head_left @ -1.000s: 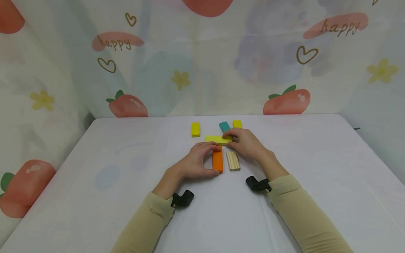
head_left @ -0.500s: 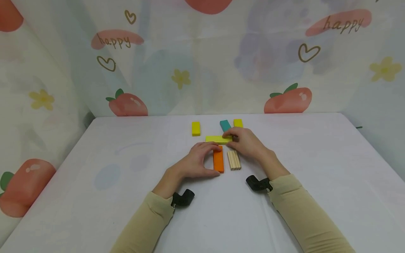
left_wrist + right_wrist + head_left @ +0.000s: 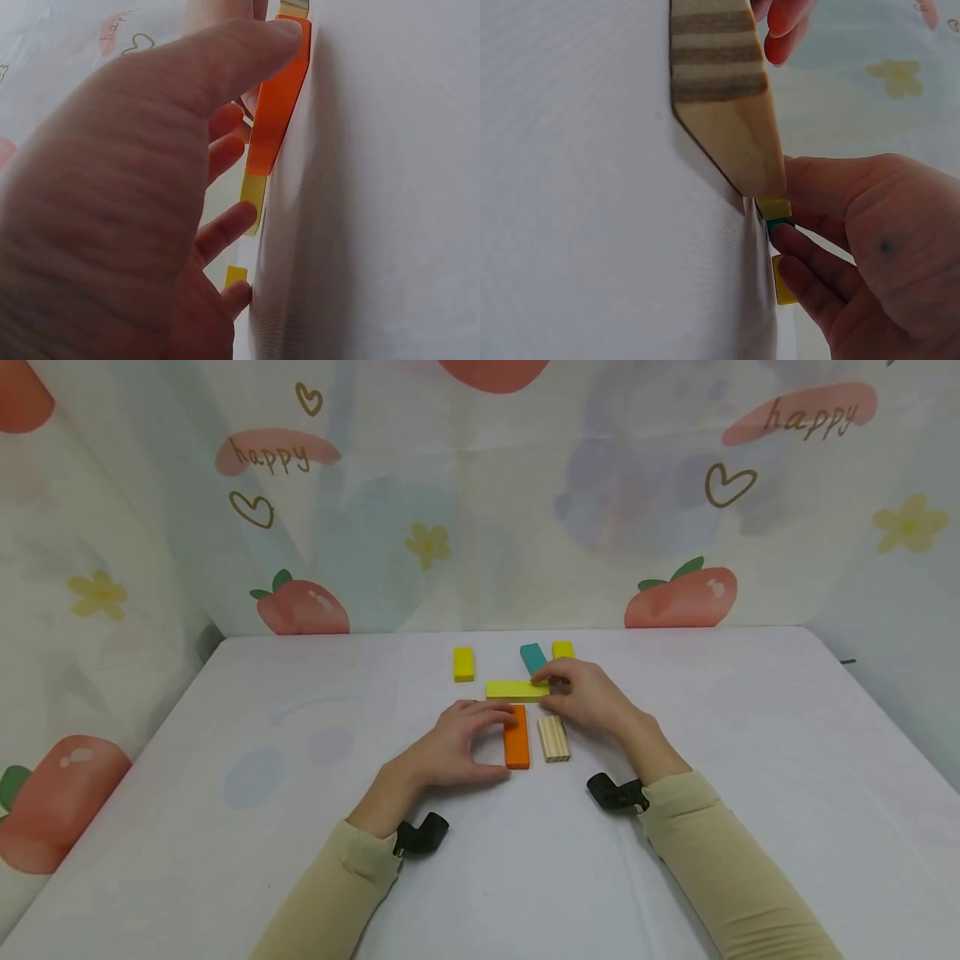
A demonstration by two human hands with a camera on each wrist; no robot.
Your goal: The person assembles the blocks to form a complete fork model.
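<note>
My left hand (image 3: 457, 747) is beside the orange block (image 3: 517, 745), which lies lengthwise on the table. Its fingertips overlap the block's far end, and the thumb is spread near the close end. Just beyond lies a long yellow-green block (image 3: 516, 692), set crosswise. My right hand (image 3: 596, 697) pinches that block's right end between thumb and fingers. Below the right hand sits a striped natural-wood piece (image 3: 554, 740), apart from the orange block. In the right wrist view this striped wood (image 3: 720, 67) stands large in front and covers much of the yellow-green block.
Behind the right fingers lie a teal block (image 3: 533, 657) and a yellow block (image 3: 562, 649). Another yellow block (image 3: 463, 665) is farther left. White cloth covers the table (image 3: 225, 877), and a printed curtain (image 3: 510, 510) hangs along its back edge. Each wrist carries a black camera (image 3: 423, 835).
My left hand has drawn slightly left, its thumb and fingers easing back from the orange block. My right hand shifts barely at all on the yellow-green block. The blocks keep their arrangement.
</note>
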